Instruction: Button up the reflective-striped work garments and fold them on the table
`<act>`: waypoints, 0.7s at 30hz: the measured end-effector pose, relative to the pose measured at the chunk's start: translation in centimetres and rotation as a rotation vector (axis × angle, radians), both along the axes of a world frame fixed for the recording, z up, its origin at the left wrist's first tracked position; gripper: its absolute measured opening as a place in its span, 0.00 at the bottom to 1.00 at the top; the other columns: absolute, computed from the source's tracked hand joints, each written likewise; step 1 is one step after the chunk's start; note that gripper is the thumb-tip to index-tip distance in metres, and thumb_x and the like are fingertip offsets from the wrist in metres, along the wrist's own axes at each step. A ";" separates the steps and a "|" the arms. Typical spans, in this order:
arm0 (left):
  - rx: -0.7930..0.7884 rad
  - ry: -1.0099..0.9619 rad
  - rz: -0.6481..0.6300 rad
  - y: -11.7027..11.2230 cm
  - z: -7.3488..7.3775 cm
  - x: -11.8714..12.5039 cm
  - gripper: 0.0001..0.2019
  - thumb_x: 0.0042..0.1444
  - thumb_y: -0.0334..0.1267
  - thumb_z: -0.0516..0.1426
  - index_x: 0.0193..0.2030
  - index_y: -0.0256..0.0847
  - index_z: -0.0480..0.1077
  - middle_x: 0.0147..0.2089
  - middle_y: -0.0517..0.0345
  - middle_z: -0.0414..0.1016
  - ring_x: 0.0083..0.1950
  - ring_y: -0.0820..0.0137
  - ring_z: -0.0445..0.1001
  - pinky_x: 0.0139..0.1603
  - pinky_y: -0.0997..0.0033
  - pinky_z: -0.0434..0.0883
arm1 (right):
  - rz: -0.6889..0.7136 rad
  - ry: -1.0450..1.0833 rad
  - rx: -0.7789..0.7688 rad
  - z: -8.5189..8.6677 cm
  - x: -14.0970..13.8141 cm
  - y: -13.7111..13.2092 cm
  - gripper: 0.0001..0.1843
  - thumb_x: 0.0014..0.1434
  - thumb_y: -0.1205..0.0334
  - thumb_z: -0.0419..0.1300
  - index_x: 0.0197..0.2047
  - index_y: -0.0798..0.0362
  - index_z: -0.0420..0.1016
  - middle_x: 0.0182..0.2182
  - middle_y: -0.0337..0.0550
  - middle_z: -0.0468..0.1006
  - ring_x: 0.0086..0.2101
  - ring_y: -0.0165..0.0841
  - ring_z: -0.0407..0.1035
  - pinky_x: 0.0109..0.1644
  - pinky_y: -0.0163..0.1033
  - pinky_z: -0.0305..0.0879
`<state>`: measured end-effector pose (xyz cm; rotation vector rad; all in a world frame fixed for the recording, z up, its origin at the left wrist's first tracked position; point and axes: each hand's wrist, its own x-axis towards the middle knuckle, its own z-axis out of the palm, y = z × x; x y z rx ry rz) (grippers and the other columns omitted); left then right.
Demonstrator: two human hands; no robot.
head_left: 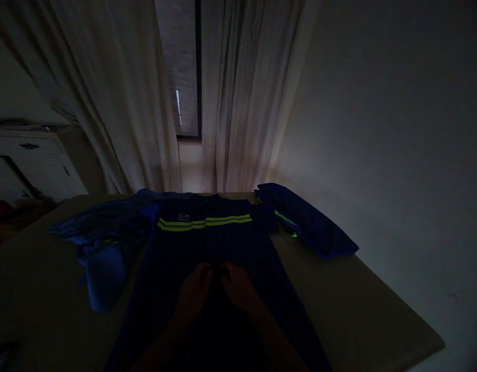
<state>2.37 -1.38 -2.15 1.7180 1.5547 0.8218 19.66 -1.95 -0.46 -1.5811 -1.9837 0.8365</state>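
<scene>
A dark blue work jacket [226, 243] lies spread out, its collar at the far end and its lower part running out of view at the bottom. Yellow-green reflective stripes cross its chest, and a small pale logo sits above them on the left. Close together over the centre front, my left hand [195, 287] and my right hand [238, 287] have their fingers curled in, at the front opening. Both seem to pinch the cloth there, though the fingertips are hard to make out in the dark.
The jacket lies on a bed-like surface [362, 305] against a white wall [385, 155]. Crumpled blue clothing [107, 263] is on the left, a folded dark blue garment [308, 222] on the right. Behind are curtains [246, 103], a window [182, 67] and a white cabinet [33, 160].
</scene>
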 end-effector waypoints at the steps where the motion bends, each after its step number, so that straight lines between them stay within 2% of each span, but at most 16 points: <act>1: 0.026 -0.021 0.021 -0.4 -0.6 0.2 0.19 0.65 0.48 0.46 0.53 0.41 0.70 0.52 0.46 0.81 0.52 0.60 0.80 0.55 0.60 0.72 | 0.000 0.019 -0.015 0.0 0.1 0.1 0.20 0.63 0.67 0.56 0.56 0.50 0.79 0.51 0.45 0.83 0.51 0.36 0.76 0.56 0.38 0.64; 4: 0.081 -0.074 0.029 -1.1 -1.8 0.3 0.20 0.64 0.51 0.48 0.54 0.43 0.70 0.53 0.47 0.81 0.54 0.59 0.79 0.57 0.57 0.71 | 0.011 0.033 -0.019 -0.1 0.1 0.0 0.20 0.63 0.67 0.55 0.54 0.49 0.81 0.53 0.44 0.83 0.54 0.37 0.74 0.61 0.40 0.62; 7: 0.075 -0.109 0.014 -1.0 -1.9 0.1 0.19 0.63 0.51 0.50 0.52 0.44 0.72 0.52 0.49 0.81 0.54 0.58 0.79 0.57 0.56 0.71 | -0.001 0.052 -0.016 0.2 -0.2 -0.4 0.20 0.64 0.67 0.53 0.52 0.47 0.83 0.52 0.43 0.83 0.55 0.38 0.74 0.63 0.41 0.61; 11: 0.024 -0.193 -0.062 -0.4 -1.6 -0.3 0.16 0.62 0.49 0.52 0.49 0.46 0.74 0.50 0.51 0.82 0.52 0.60 0.80 0.55 0.58 0.73 | -0.020 0.049 0.002 0.3 -0.5 -0.6 0.20 0.64 0.67 0.54 0.54 0.46 0.81 0.50 0.41 0.84 0.51 0.37 0.76 0.58 0.40 0.65; 14: 0.002 -0.250 -0.039 -0.1 -1.7 -0.6 0.16 0.59 0.49 0.55 0.48 0.45 0.74 0.49 0.51 0.83 0.51 0.59 0.80 0.54 0.57 0.74 | -0.026 -0.065 0.061 -0.2 -0.5 -0.4 0.18 0.65 0.61 0.59 0.56 0.48 0.78 0.50 0.45 0.83 0.49 0.40 0.77 0.54 0.41 0.66; 17: -0.016 -0.289 0.026 0.1 -2.0 -0.7 0.19 0.56 0.51 0.57 0.49 0.42 0.72 0.49 0.48 0.82 0.50 0.57 0.81 0.54 0.55 0.75 | 0.005 -0.147 0.116 -0.6 -0.5 -0.2 0.14 0.65 0.58 0.62 0.53 0.48 0.79 0.49 0.46 0.82 0.48 0.39 0.76 0.51 0.40 0.67; 21: -0.057 -0.362 0.028 0.5 -2.3 -0.9 0.27 0.53 0.54 0.58 0.55 0.40 0.70 0.49 0.46 0.83 0.50 0.57 0.82 0.53 0.56 0.76 | -0.018 -0.189 0.164 -0.8 -0.7 -0.1 0.12 0.69 0.63 0.56 0.48 0.48 0.81 0.44 0.45 0.81 0.44 0.36 0.76 0.48 0.38 0.67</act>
